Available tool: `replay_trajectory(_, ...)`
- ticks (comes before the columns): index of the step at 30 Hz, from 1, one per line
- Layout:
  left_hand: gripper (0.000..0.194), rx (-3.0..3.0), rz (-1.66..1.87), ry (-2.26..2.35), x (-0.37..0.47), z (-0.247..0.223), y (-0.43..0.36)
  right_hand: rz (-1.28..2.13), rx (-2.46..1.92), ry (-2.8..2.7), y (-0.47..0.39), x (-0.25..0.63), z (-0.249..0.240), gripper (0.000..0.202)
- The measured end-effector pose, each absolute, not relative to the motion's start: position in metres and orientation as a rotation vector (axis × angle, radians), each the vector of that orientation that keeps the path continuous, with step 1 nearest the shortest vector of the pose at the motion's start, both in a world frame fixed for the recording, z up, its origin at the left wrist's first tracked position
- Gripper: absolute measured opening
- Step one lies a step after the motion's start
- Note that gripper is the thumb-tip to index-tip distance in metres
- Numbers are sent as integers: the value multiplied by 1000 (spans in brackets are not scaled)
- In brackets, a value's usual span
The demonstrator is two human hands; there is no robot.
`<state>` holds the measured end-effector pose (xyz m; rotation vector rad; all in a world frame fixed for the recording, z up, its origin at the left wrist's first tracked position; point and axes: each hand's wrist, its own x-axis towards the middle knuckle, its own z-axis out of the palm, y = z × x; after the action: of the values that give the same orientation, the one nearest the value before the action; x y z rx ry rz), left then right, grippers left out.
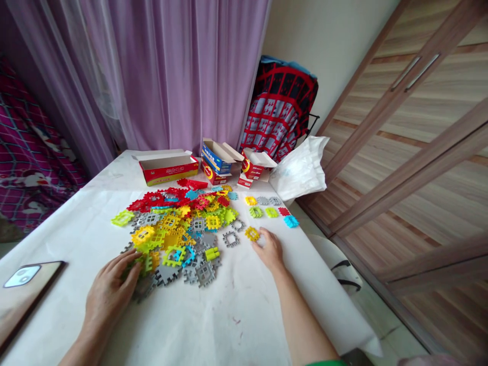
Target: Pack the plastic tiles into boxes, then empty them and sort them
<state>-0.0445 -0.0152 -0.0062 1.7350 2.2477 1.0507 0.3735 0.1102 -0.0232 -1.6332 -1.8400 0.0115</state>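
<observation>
A large pile of plastic interlocking building pieces (171,239) in red, yellow, green, blue and grey lies on the white-covered table. At its near left edge rests my left hand (110,284), thumb apart from the fingers, over green and grey pieces; its fingertips are partly hidden among them. My right hand (270,250) pinches a yellow square interlocking piece (252,234) by its right side, low over the table to the right of the pile. Two grey open-frame pieces (231,239) lie just left of it. Beyond are small sorted groups, among them green blocks (256,212) and blue blocks (291,221).
Along the far side stand an open red box (168,170), a blue box (216,156) stacked on a red one, and more red boxes (254,165). A white plastic bag (301,170) hangs at the right edge. A phone (30,290) lies at the left.
</observation>
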Motion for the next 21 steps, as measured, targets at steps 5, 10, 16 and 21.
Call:
replay_trajectory(5, 46, 1675, 1026, 2267, -43, -2, -15, 56, -1647, -1863, 116, 374, -21, 29)
replay_trajectory(10, 43, 1665, 1000, 2271, -45, 0, -15, -28, -1881, -1533, 128, 393, -17, 36)
replay_trajectory(16, 52, 1628, 980, 2226, -50, -2, -13, 23, -2220, -1339, 143, 415, -2, 39)
replay_trajectory(21, 57, 1606, 992, 2232, -55, -10, -10, 28, -2276, -1357, 146, 416, 1, 38)
